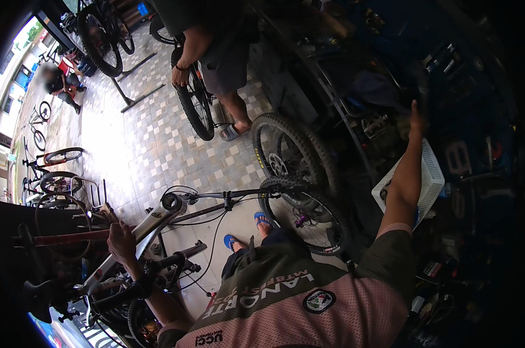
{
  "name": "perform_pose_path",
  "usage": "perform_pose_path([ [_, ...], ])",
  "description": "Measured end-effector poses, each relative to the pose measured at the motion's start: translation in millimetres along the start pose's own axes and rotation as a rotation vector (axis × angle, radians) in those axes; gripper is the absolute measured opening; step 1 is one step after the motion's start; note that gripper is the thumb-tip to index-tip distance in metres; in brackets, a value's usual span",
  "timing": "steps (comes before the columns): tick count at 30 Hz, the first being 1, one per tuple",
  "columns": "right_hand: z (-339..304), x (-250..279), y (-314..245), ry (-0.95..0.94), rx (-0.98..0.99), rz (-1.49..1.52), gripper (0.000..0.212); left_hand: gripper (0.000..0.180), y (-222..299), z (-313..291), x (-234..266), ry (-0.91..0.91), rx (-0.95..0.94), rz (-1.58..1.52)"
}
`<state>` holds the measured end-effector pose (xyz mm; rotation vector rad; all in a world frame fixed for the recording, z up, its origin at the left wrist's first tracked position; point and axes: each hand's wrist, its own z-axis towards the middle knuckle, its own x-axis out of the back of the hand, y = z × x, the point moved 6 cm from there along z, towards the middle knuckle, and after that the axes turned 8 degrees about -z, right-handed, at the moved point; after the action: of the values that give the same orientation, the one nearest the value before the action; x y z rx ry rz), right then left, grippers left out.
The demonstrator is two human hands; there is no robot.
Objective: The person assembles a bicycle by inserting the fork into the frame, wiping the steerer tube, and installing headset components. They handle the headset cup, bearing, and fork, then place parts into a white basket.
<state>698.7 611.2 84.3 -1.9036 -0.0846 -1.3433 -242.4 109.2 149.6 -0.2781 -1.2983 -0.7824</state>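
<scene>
My left hand is raised beside the silver bicycle frame, with its fingers curled. A small brownish thing shows just past the fingertips; whether they grip it is unclear. The frame's open head tube faces up, and the handlebar lies off to its right with cables running to the frame. My right arm stretches far to the right over a white perforated basket. At its end my right hand reaches into the dark workbench area. Shadow hides most of its fingers and anything they touch.
Several loose bicycle wheels lean together ahead of me. Another person's hand rests on the tyre of a bicycle on the tiled floor. More bicycles stand at the left. A person sits far off. Tools hang at the right.
</scene>
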Motion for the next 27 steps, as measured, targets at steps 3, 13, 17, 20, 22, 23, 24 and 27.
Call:
perform_pose_path([
  [3, 30, 17, 10, 0.140, 0.051, 0.299, 0.101, 0.032, -9, -1, -13, -0.006, 0.011, -0.087],
  [13, 83, 84, 21, 0.307, 0.488, -0.014, 0.066, 0.032, -2, 4, -32, -0.020, 0.031, -0.101],
  [17, 57, 89, 1, 0.322, 0.245, -0.234, 0.072, 0.030, -5, -1, -8, 0.006, 0.030, -0.051],
  [20, 29, 94, -16, 0.360, 0.254, -0.172, 0.077, 0.028, -3, -6, 6, 0.020, 0.031, -0.042],
  [22, 8, 66, -21, 0.277, 0.290, -0.156, 0.079, 0.028, 6, -10, 34, 0.032, 0.063, 0.020],
  [23, 40, 90, -9, 0.366, 0.383, -0.182, 0.075, 0.027, 4, -2, 18, -0.006, 0.094, -0.007],
  [24, 75, 142, -7, 0.422, 0.438, -0.186, 0.066, 0.028, -9, 1, -25, -0.068, 0.124, -0.138],
  [27, 95, 78, 26, 0.349, 0.571, -0.212, 0.059, 0.027, 6, 3, 2, 0.022, 0.067, -0.060],
])
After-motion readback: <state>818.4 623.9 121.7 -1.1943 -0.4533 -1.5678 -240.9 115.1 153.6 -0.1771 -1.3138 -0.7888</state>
